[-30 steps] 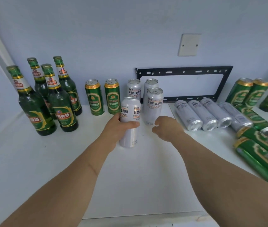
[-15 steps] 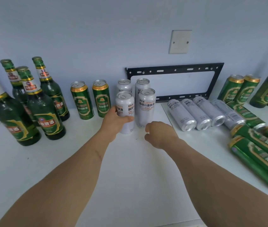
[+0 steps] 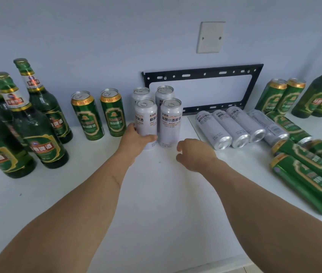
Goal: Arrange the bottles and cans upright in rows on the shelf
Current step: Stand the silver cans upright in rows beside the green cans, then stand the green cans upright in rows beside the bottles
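In the head view, a white can (image 3: 146, 121) is being gripped near its base by the left hand (image 3: 134, 140), the thumb wrapped across its front; the can is standing upright on the white shelf (image 3: 156, 203). Just right of the grip, touching or nearly touching the held can, a second white can (image 3: 171, 123) is standing upright, and two more white cans (image 3: 154, 93) are standing directly behind the pair. Left of the grip, two green cans (image 3: 101, 113) are standing upright side by side, and further left a cluster of green bottles (image 3: 28, 123) is standing upright. The right hand (image 3: 194, 154) is being held just above the shelf, right of and nearer than the grip, its fingers loosely curled around nothing. Beyond it to the right, four white cans (image 3: 240, 129) are lying on their sides in a row, with green cans (image 3: 309, 174) lying further right.
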